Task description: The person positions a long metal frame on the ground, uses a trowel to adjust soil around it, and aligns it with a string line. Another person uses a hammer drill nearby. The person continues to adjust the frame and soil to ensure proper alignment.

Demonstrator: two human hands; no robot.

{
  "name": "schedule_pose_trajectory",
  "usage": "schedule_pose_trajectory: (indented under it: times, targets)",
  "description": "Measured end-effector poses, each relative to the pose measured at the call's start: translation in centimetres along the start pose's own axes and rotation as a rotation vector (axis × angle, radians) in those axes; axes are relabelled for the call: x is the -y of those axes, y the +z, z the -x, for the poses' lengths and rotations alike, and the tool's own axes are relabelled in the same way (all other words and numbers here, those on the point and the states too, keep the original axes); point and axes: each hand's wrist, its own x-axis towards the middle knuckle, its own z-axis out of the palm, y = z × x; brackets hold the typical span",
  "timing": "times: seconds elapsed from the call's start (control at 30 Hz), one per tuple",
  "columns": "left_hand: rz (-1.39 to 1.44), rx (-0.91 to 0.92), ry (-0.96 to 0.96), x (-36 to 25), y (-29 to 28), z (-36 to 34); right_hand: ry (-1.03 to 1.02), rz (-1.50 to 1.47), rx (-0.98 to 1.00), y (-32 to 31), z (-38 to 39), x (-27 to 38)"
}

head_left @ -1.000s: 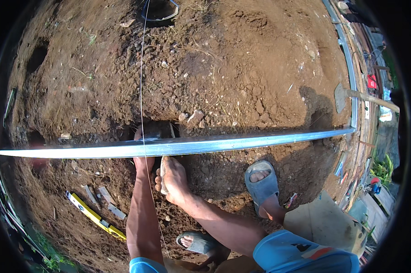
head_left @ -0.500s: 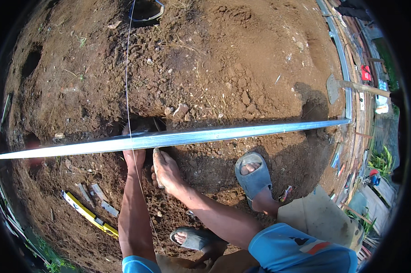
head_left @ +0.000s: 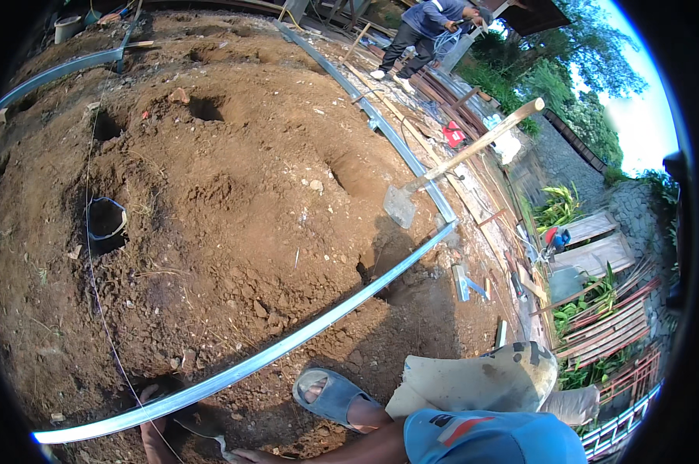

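Observation:
A long shiny metal bar [head_left: 288, 343] crosses above the soil from the lower left to the right. My left hand [head_left: 148, 393] reaches beneath its near end, by a dark hole, with finger parts showing beyond the bar; the rest is hidden, so its grip cannot be told. My right hand [head_left: 249, 457] is at the lower edge, partly cut off, its fingers closed at what looks like a trowel [head_left: 221, 444] with a thin pale neck. A taut pale string [head_left: 106, 329] passes over the bar beside my left hand.
A shovel [head_left: 400, 206] with a wooden handle stands at the right frame rail [head_left: 411, 158]. Several holes, one a round-rimmed hole [head_left: 125, 224], pit the ground. My sandalled foot [head_left: 330, 393] is near the bar. At the back, another person [head_left: 427, 27] stands by timber. A red tool [head_left: 454, 134] lies right.
The view has tilted up and right, so the bar and both my hands sit lower in the picture. The other person and the far rails have come into view; the yellow level has left it.

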Motion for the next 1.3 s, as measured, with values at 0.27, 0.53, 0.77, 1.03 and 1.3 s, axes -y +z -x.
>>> schedule_pose_trajectory:
  times: [0.27, 0.53, 0.77, 1.03, 1.3]
  targets:
    - [-0.306, 0.070, 0.058, 0.6, -0.8, 1.0, 0.104, 0.873, 0.441, -2.1, 9.0, -6.3]
    - [0.346, -0.338, -0.137, -2.4, -1.1, 4.7, -0.428, 0.523, -0.086, 2.0, -0.3, 0.2]
    - [1.176, -0.225, -0.241, -4.4, -1.8, 0.3, -0.365, 0.433, -0.226, 7.7, -14.2, 1.9]
    - [0.860, 0.199, -0.481, -1.8, -3.6, -3.7, -0.636, 0.422, -0.246, 9.0, -25.0, 0.3]
    - [0.988, 0.169, -0.416, 0.8, -2.6, -3.0, -0.321, 0.547, -0.347, 11.0, -24.1, -0.8]
